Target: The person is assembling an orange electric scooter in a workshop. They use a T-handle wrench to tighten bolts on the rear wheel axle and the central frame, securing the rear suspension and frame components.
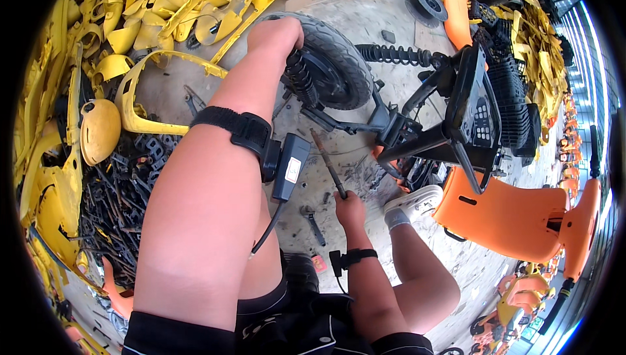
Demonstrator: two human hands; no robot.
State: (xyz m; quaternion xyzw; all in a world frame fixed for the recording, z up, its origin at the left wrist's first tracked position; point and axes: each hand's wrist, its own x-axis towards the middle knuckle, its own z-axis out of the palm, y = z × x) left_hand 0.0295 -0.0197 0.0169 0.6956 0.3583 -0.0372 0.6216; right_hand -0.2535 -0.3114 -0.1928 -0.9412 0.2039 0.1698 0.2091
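A heap of yellow plastic panels (124, 39) banks up along the person's left, its curved, cut-out edges crowding the pale, scuffed concrete floor (365, 16). Bare concrete shows beyond the wheel and between the legs, but the room for moving is hemmed in on the right by the black metal frame (417, 149), all angled tubes, and by a smooth, bent orange panel (508, 208) just beside the right shoe. Between those sides, at the frame's far end, sits the wheel (339, 61), its rubber tyre grooved. Near the left leg lies a tangled pile of dark metal parts (111, 192). Ribbed black coil springs (391, 54) flank the wheel. The left hand (277, 35) is at the tyre's near edge, above one spring; its fingers are hidden, so I can't tell its grip. The right hand (351, 206) is closed around a slim, worn rod (331, 169), which points toward the frame. A small dark tool (313, 226) lies on the floor nearby.
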